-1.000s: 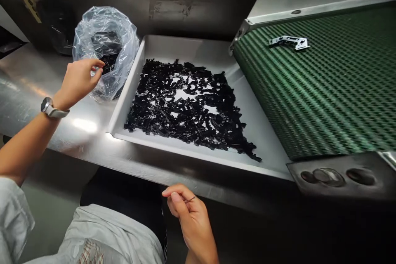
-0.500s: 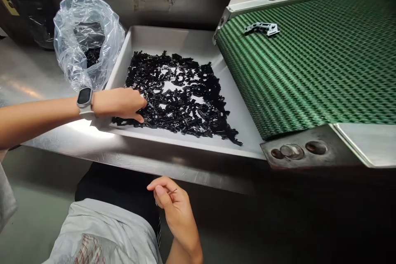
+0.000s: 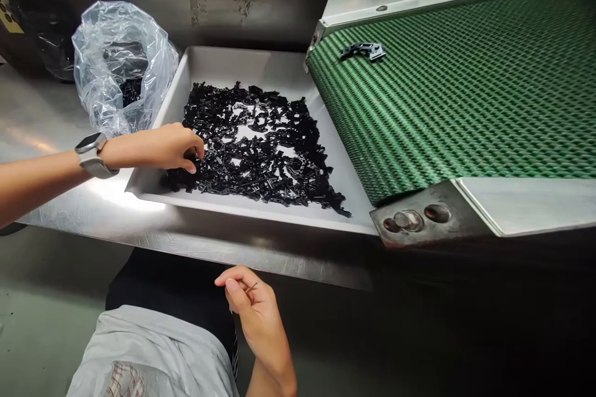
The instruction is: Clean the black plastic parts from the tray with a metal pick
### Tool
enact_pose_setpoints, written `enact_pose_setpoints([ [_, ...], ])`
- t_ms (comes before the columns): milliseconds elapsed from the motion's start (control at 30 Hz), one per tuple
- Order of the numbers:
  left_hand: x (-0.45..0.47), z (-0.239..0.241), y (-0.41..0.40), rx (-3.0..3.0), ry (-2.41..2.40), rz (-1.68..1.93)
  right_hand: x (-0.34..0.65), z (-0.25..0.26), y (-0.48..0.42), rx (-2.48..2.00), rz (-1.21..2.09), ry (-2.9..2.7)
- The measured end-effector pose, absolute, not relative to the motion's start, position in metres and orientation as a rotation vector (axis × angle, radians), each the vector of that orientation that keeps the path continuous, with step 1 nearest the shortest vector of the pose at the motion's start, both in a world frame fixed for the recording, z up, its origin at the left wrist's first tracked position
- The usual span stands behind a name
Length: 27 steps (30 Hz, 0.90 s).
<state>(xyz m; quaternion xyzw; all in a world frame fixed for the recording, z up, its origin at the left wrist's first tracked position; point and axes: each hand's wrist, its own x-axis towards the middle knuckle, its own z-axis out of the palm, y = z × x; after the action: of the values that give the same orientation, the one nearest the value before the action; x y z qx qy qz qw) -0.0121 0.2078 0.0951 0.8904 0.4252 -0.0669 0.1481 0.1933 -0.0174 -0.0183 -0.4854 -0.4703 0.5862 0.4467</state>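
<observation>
Over the left side of a pale grey tray, my left hand wears a watch at the wrist and bends down to a spread of small black plastic parts. Its thumb and forefinger are curled with a gap between them, and dark parts show behind. In front of the metal bench, my right hand is held low with fingers curled and thumb close to the forefinger. A small thin dark bit shows among these fingers; what it is I cannot make out.
A clear plastic bag with black parts inside stands left of the tray on the metal bench. To the right, a green conveyor belt overhangs the tray's side, carrying a black-and-silver part. Its metal end bracket juts forward.
My left hand has shifted slightly left over the parts, and its thumb and forefinger have drawn closer. The view has swung a little to the right. My right hand keeps its curled pose.
</observation>
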Motion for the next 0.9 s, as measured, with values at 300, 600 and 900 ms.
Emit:
enact_pose_setpoints([
  [300, -0.019, 0.118, 0.185, 2.193, 1.185, 0.309, 0.188, -0.003, -0.015, -1.221, 1.422, -1.211],
  [600, -0.010, 0.086, 0.057, 1.673, 0.706, 1.286, 0.145, 0.022, -0.008, -0.915, 1.381, -0.947],
  [900, 0.004, 0.033, 0.003, 1.341, 0.877, 1.595, 0.124, 0.026, -0.013, -0.753, 1.443, -0.786],
])
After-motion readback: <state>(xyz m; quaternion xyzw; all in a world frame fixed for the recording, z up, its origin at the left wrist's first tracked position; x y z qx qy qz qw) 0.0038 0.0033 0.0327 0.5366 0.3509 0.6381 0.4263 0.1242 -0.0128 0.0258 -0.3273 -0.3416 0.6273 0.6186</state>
